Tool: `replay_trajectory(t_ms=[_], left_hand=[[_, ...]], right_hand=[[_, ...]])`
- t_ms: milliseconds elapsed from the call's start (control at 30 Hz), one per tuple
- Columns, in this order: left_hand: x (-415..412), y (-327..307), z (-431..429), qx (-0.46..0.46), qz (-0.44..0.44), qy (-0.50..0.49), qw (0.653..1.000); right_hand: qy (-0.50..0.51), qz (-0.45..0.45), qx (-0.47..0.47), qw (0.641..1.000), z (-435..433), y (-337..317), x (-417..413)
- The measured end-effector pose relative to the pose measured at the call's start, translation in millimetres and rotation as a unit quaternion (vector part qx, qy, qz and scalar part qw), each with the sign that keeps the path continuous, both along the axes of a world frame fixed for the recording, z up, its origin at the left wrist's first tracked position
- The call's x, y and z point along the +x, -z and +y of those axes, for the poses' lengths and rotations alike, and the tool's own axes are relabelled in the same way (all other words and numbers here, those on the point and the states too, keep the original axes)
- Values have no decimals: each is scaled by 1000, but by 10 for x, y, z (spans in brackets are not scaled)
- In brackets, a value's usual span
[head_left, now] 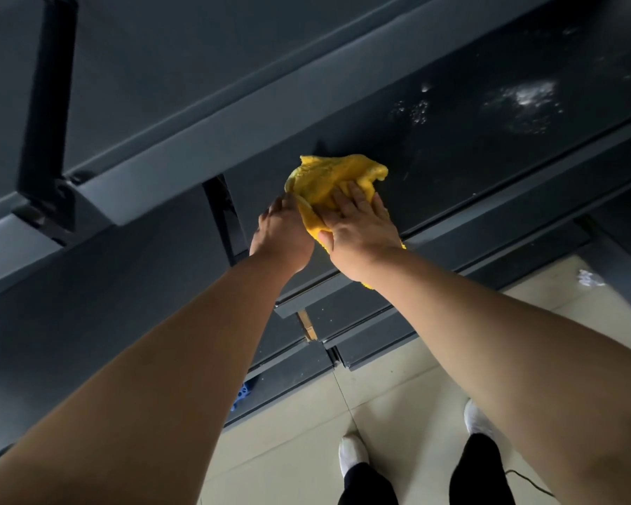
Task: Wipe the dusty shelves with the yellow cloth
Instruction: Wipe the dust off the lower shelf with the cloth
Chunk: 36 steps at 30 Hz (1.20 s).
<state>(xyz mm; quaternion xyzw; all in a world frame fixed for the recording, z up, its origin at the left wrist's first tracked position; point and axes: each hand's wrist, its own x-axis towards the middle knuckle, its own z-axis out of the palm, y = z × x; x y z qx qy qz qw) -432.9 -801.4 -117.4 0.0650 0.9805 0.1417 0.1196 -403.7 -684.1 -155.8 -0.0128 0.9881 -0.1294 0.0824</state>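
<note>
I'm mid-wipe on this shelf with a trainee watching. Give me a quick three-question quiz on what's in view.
1. Multiple choice: how does the right hand lie on the yellow cloth?
A) flat, fingers straight
B) balled in a fist
C) lifted clear of it
2. True or false: the white dust patch on the dark shelf lies to the left of the cloth.
3. Fill in: the left hand meets the cloth at its ____ edge.

Key: 1 A; 2 false, the patch lies to the right; 3 left.
</note>
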Motion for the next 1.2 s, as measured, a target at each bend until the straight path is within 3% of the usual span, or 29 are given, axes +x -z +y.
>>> replay_trajectory(t_ms=[133,600,867,1100,1200], left_hand=[[-93,26,266,8,-4,-9,1000],[-257,271,876,-115,-27,-60,991],[-26,338,1041,-107,46,-52,992],[-171,263,1089,-68,30,-73,995],[-285,218,1147,-45,7,-71,996]], right_hand=[[19,-1,-1,1000,337,-19,-105],[35,0,36,999,1598,-34,-344],[-28,29,35,999,1664,16,-333],[-127,25,54,990,1602,33,-651],[-118,17,41,992,1531,31,-966]])
